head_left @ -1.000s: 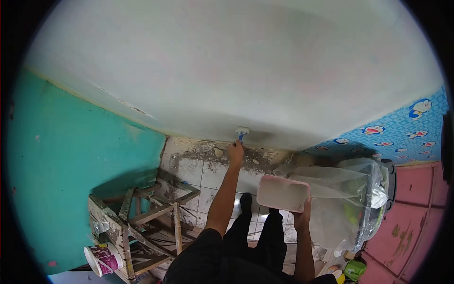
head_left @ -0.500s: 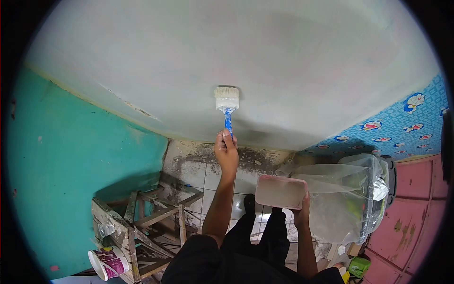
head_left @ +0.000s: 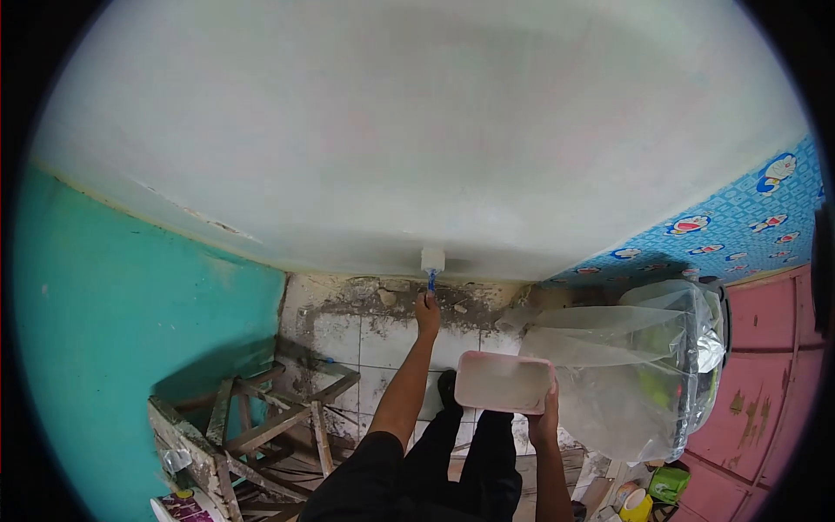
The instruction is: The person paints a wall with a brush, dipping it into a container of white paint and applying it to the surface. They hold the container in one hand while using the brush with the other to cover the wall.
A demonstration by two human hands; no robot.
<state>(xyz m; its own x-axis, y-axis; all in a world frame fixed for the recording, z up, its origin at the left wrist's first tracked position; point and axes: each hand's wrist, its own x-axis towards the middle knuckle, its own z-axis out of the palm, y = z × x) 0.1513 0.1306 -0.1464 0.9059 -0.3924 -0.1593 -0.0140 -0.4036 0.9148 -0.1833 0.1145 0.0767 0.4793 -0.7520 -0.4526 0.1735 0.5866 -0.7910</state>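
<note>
Down comes the brush point(head_left: 432, 260), from mid-wall half a second ago to just above the foot of the white wall point(head_left: 417, 130), and the left hand point(head_left: 427, 311) drops with it, fingers closed round the blue handle. Bristles point up, at the wall; whether they press on it is hard to tell. Over on the right, the right hand point(head_left: 544, 418) grips the pink tray point(head_left: 506, 356) by its near right corner, something pale and cloudy inside, the tray out above the floor.

Now the surface: whitish, faintly blotched, with a chipped streak low on the left and a yellowish edge where it meets the green wall point(head_left: 113, 331). Blue wallpaper point(head_left: 731, 224) with cartoon figures closes the right side, pink panels point(head_left: 757, 391) below it, paint flaking. Down on the floor point(head_left: 335, 339), pale tiles, grimy and crusted with debris along the wall. A spattered wooden frame point(head_left: 271, 430) leans into the left corner, a bucket point(head_left: 187, 506) beside it, cut by the view's edge. Clear plastic point(head_left: 600, 391) drapes a bulky heap at right.
</note>
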